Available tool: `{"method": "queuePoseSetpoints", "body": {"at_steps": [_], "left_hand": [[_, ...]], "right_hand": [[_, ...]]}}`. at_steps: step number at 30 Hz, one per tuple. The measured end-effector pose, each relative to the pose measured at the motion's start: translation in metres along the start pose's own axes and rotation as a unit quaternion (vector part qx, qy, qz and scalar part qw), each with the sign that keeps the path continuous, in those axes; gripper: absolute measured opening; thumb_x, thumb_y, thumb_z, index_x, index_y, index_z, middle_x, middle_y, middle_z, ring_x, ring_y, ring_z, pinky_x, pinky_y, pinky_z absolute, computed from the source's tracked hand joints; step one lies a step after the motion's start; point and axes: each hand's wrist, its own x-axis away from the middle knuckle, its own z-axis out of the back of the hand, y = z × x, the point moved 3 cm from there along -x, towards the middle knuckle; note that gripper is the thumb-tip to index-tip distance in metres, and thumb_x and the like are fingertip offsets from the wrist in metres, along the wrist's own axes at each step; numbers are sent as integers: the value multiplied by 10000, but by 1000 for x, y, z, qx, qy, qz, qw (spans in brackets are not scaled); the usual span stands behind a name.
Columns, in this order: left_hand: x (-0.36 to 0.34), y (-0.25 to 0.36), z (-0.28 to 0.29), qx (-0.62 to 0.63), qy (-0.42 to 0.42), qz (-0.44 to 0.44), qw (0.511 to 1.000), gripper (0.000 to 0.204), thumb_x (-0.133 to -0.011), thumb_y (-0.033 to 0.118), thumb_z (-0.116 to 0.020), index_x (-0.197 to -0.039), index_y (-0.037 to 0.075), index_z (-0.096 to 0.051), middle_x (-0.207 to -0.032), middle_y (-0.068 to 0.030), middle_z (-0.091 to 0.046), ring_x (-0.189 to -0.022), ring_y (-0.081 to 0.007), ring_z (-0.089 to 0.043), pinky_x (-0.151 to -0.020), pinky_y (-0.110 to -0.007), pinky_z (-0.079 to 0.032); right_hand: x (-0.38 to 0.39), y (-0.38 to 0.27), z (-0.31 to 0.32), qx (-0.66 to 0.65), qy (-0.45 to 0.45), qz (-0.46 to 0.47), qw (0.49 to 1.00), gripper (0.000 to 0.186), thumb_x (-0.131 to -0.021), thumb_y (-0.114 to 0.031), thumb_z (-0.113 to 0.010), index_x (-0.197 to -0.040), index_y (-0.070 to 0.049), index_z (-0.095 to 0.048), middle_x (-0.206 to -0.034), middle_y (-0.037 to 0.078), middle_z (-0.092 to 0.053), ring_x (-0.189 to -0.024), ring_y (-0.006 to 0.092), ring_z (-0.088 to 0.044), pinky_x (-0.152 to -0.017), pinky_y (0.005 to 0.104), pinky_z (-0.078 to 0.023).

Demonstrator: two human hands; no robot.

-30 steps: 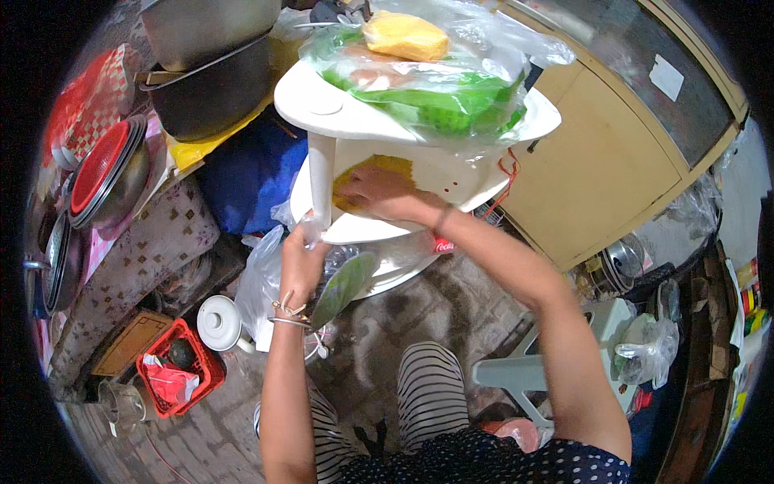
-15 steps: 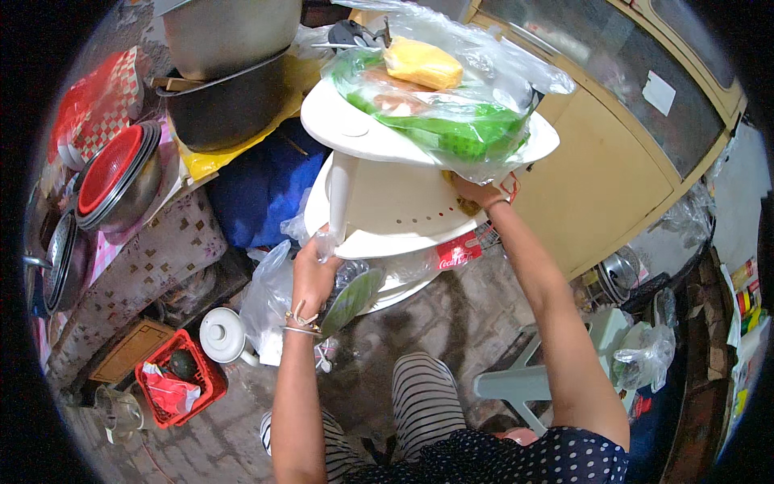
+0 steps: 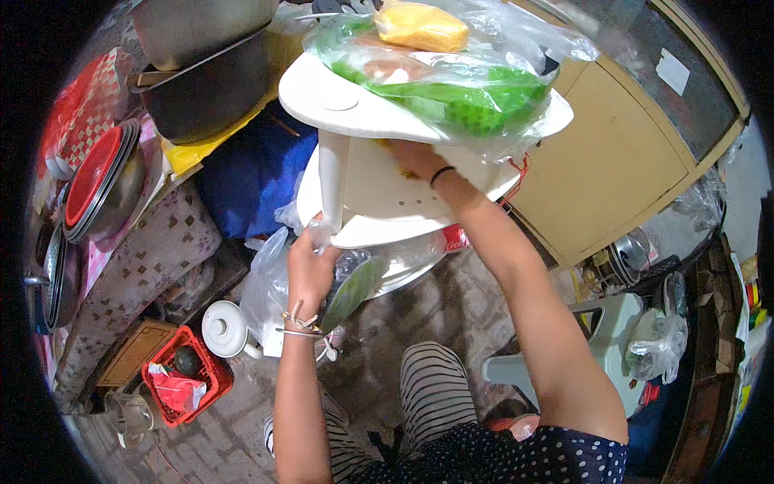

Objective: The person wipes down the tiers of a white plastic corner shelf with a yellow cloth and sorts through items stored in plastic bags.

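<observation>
A white plastic rack (image 3: 322, 109) with rounded shelves stands before me. At the front left of its middle shelf (image 3: 395, 219), beside the white post (image 3: 331, 177), my left hand (image 3: 310, 266) is closed on the shelf's edge; clear plastic covers some fingertips. Reaching under the top shelf, my right hand (image 3: 415, 159) presses a crumpled yellow-brown cloth (image 3: 409, 173) on the middle shelf; the fingers are partly hidden. On the top shelf sit a green basket (image 3: 476, 105) wrapped in clear plastic and a yellow packet (image 3: 422, 26). Below my left hand, a large green leaf (image 3: 355, 292) pokes out.
To the left stand a dark pot (image 3: 210, 89), stacked bowls with a red colander (image 3: 103, 177), a white lidded pot (image 3: 226, 329) and a red basket (image 3: 218, 387). On the right are a tan cabinet (image 3: 613, 153) and a pale green stool (image 3: 605, 339).
My right hand has moved left and deeper along the middle shelf with the cloth. The left hand keeps its hold on the shelf's edge. The view has shifted slightly.
</observation>
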Motion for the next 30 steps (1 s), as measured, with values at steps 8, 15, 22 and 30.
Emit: {"method": "queuePoseSetpoints", "body": {"at_steps": [8,15,22,30], "left_hand": [[-3,-3,1,25,-1,-13,1000,458,-734,-28,-633,-1183,-6,-544,-992,-109,-656,-912,-133,-591,-820,-274,-452],[1,6,3,-4,-2,2,1000,458,-739,-16,-636,-1187,-6,-540,-1026,-136,-648,-927,-152,-595,-836,-286,-449],[2,4,13,-15,5,-22,1000,463,-739,-23,-634,-1192,4,-540,-1036,-134,-648,-959,-150,-588,-850,-285,-445],[-5,-2,-16,-9,-9,-30,999,426,-731,-28,-635,-1150,-15,-557,-1006,-111,-652,-926,-151,-590,-837,-286,-442]], "right_hand": [[66,91,46,137,6,5,990,309,-850,-170,-448,-1081,7,-554,-1078,224,-574,-972,352,-559,-845,412,-432],[42,63,35,-11,-27,-58,998,332,-838,-169,-450,-1112,-8,-546,-1096,237,-565,-1005,356,-550,-838,425,-440],[58,62,8,82,-27,10,996,346,-842,-183,-424,-1118,-8,-536,-1122,228,-556,-1032,373,-534,-873,424,-422],[77,148,10,34,-7,-84,996,362,-833,-184,-446,-1136,-8,-537,-1090,241,-563,-1051,364,-524,-894,428,-411]]}}
